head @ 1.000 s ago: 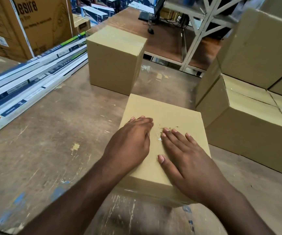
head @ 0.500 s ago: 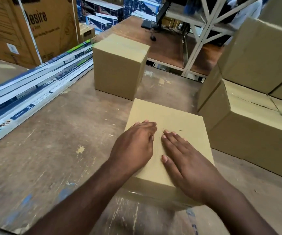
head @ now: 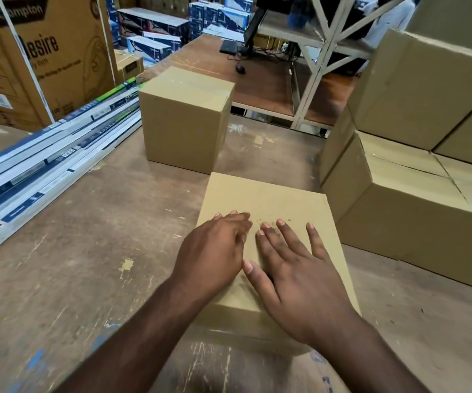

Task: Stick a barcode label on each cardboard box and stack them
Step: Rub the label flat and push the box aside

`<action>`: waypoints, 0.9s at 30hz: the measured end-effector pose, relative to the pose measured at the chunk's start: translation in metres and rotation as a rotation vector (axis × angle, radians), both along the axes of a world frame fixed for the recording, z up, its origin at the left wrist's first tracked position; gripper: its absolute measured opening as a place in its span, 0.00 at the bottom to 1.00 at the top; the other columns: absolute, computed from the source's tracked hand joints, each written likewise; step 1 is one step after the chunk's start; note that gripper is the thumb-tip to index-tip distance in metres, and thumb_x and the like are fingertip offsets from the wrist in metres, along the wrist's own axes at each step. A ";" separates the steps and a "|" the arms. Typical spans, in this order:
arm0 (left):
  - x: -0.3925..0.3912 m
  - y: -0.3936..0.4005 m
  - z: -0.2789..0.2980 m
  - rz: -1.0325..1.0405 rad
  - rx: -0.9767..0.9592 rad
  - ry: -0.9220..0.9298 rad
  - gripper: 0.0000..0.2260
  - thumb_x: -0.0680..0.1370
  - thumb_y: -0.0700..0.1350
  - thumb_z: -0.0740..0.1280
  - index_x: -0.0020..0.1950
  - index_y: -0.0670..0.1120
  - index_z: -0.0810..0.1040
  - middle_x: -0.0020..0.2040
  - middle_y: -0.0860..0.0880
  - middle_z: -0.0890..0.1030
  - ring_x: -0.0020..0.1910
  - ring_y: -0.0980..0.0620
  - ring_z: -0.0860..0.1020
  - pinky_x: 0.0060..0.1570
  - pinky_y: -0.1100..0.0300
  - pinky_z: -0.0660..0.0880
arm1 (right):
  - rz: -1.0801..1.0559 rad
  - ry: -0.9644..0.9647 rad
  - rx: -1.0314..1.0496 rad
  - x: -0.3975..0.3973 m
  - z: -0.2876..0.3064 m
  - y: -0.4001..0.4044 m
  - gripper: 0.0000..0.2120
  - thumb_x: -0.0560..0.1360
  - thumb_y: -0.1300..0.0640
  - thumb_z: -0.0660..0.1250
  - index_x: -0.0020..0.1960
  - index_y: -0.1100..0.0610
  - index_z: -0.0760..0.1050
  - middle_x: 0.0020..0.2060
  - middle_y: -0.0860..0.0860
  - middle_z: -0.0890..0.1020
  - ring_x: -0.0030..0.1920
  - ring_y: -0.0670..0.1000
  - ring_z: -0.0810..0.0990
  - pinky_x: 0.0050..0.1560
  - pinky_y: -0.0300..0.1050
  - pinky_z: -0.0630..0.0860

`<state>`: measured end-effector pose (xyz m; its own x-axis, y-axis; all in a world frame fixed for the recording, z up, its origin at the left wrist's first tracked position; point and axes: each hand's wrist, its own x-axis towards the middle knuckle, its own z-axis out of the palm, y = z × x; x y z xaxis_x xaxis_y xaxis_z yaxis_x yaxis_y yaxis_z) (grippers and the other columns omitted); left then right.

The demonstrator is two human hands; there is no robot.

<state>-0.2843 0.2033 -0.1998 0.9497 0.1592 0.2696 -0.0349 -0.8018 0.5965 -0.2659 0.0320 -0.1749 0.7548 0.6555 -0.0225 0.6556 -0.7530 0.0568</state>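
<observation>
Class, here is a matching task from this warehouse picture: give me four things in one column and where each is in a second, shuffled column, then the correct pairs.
Things:
1. near cardboard box
2. far cardboard box
3. long flat cartons
4. computer mouse

Places:
A. on the brown desk behind the worktable
B. along the worktable's left edge
C. under both hands
D. standing alone at the back of the worktable

Pairs: 1-C, 2-D, 3-B, 4-A
</observation>
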 end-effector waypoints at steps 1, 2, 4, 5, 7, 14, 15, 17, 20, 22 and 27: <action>0.000 0.001 0.000 0.008 -0.023 -0.004 0.16 0.82 0.40 0.64 0.68 0.50 0.81 0.71 0.57 0.77 0.72 0.61 0.71 0.74 0.65 0.63 | 0.008 0.007 -0.004 0.001 -0.002 -0.001 0.41 0.81 0.32 0.31 0.84 0.53 0.56 0.83 0.48 0.56 0.84 0.48 0.45 0.81 0.59 0.36; 0.000 0.001 0.001 0.018 -0.048 -0.012 0.15 0.82 0.39 0.65 0.66 0.50 0.82 0.69 0.57 0.79 0.71 0.60 0.72 0.73 0.63 0.66 | 0.012 0.004 0.010 -0.001 -0.002 -0.003 0.40 0.82 0.33 0.32 0.84 0.53 0.56 0.83 0.48 0.57 0.84 0.48 0.46 0.81 0.60 0.37; -0.001 0.001 0.001 0.033 -0.091 -0.025 0.15 0.80 0.38 0.66 0.64 0.49 0.83 0.66 0.56 0.81 0.68 0.59 0.76 0.70 0.60 0.70 | 0.008 -0.021 0.041 -0.006 -0.003 -0.013 0.38 0.84 0.34 0.35 0.83 0.53 0.61 0.81 0.48 0.63 0.84 0.49 0.50 0.81 0.61 0.43; -0.001 0.000 0.002 0.031 -0.110 -0.030 0.15 0.80 0.38 0.67 0.64 0.49 0.83 0.65 0.56 0.81 0.67 0.58 0.77 0.69 0.60 0.72 | 0.005 -0.034 0.044 -0.009 -0.004 -0.019 0.36 0.84 0.35 0.37 0.81 0.53 0.64 0.80 0.48 0.66 0.83 0.50 0.53 0.81 0.62 0.46; 0.000 -0.002 0.002 0.020 -0.136 -0.042 0.15 0.79 0.39 0.68 0.64 0.49 0.84 0.65 0.57 0.81 0.65 0.58 0.78 0.67 0.59 0.74 | 0.008 -0.069 0.051 -0.014 -0.005 -0.028 0.34 0.85 0.35 0.42 0.78 0.52 0.70 0.76 0.47 0.72 0.82 0.52 0.60 0.80 0.63 0.52; 0.002 -0.006 -0.002 0.015 -0.124 -0.058 0.14 0.80 0.39 0.68 0.63 0.49 0.84 0.65 0.57 0.82 0.64 0.58 0.79 0.67 0.62 0.73 | 0.013 -0.123 0.383 -0.004 0.000 -0.036 0.18 0.82 0.41 0.58 0.55 0.47 0.85 0.64 0.41 0.83 0.72 0.48 0.76 0.75 0.59 0.68; 0.002 -0.006 -0.002 0.022 -0.126 -0.061 0.13 0.80 0.39 0.68 0.63 0.49 0.84 0.65 0.57 0.82 0.64 0.58 0.79 0.67 0.63 0.72 | -0.030 -0.090 0.434 -0.002 0.002 -0.036 0.18 0.81 0.40 0.59 0.59 0.46 0.84 0.67 0.40 0.80 0.72 0.46 0.75 0.76 0.56 0.68; 0.002 -0.006 -0.003 0.030 -0.123 -0.062 0.13 0.80 0.39 0.68 0.63 0.49 0.84 0.65 0.58 0.82 0.64 0.58 0.79 0.66 0.63 0.73 | -0.149 0.071 0.371 0.005 0.003 -0.033 0.31 0.80 0.33 0.53 0.80 0.43 0.64 0.80 0.38 0.61 0.80 0.41 0.59 0.81 0.51 0.57; 0.002 -0.007 -0.002 0.025 -0.106 -0.058 0.13 0.80 0.39 0.68 0.63 0.50 0.84 0.65 0.58 0.82 0.64 0.58 0.79 0.66 0.62 0.73 | -0.191 0.184 0.097 0.014 -0.002 -0.026 0.42 0.76 0.25 0.35 0.84 0.45 0.35 0.81 0.39 0.34 0.81 0.42 0.33 0.83 0.53 0.38; 0.002 -0.006 -0.002 0.032 -0.112 -0.056 0.14 0.80 0.39 0.68 0.63 0.50 0.84 0.65 0.58 0.82 0.64 0.57 0.79 0.66 0.61 0.74 | -0.148 0.186 0.067 0.015 -0.002 -0.022 0.43 0.76 0.25 0.33 0.84 0.47 0.37 0.82 0.41 0.36 0.81 0.42 0.31 0.82 0.53 0.35; 0.004 -0.007 -0.002 0.038 -0.114 -0.056 0.14 0.80 0.39 0.68 0.63 0.49 0.84 0.65 0.56 0.82 0.64 0.56 0.79 0.66 0.61 0.74 | 0.103 0.152 0.101 -0.007 -0.001 -0.030 0.37 0.81 0.28 0.40 0.85 0.46 0.51 0.83 0.39 0.49 0.82 0.39 0.40 0.83 0.50 0.41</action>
